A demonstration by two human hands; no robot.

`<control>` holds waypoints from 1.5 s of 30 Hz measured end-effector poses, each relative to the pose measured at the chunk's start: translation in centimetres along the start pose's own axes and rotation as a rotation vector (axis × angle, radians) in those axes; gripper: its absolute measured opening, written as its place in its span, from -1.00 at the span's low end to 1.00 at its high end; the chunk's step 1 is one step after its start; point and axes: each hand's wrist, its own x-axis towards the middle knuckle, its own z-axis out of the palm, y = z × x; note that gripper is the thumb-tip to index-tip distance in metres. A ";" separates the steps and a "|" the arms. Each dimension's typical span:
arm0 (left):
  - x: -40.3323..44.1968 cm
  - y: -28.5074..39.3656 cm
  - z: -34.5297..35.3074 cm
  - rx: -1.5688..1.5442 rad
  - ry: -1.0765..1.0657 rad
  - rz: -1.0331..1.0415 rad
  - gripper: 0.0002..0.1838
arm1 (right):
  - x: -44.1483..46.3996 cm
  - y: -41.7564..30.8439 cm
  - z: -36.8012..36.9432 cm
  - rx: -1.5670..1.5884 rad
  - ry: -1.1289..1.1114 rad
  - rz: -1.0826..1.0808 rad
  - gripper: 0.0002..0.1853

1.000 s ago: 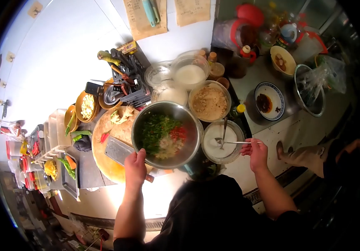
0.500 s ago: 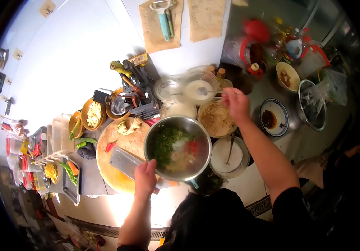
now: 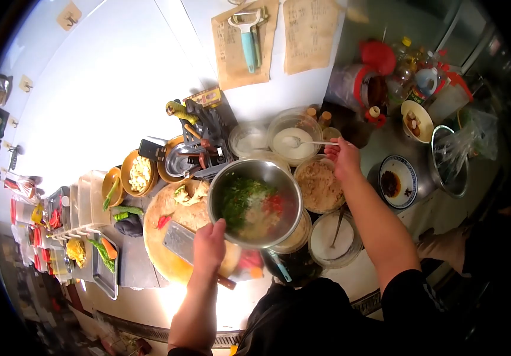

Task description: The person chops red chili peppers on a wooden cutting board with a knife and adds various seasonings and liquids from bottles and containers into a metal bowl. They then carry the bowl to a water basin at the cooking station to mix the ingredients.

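Left hand (image 3: 210, 246) grips steel bowl (image 3: 293, 207) by near-left rim — I judge, to steady it; bowl overlaps chopping board (image 3: 162, 252) in my view; right hand (image 3: 345, 159) pinches spoon (image 3: 316, 142) by handle end, tip over white-filled tub (image 3: 294, 120) — tub stands close, likely for short reach.

Mixing bowl (image 3: 293, 204): metal, smooth, glossy. Spoon (image 3: 315, 142): metal too, shiny. Cleaver blade (image 3: 178, 241) is grey metal, duller; its handle (image 3: 226, 282) looks like wood. Chopping board (image 3: 158, 252): wood-look, mostly matt. Peeler handle (image 3: 248, 52): smooth turquoise plastic. Brown sheets (image 3: 308, 38) behind: matt paper. Blue-rimmed bowl (image 3: 408, 173): glazed ceramic look, glossy. Bag (image 3: 476, 135): thin clear plastic, crinkled, shiny. Sleeve (image 3: 408, 299): black cloth, matt.
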 end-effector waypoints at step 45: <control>-3.3 -7.2 -6.8 -0.278 0.222 -0.150 -0.62 | -7.4 4.6 2.4 -0.245 -0.300 0.041 -0.73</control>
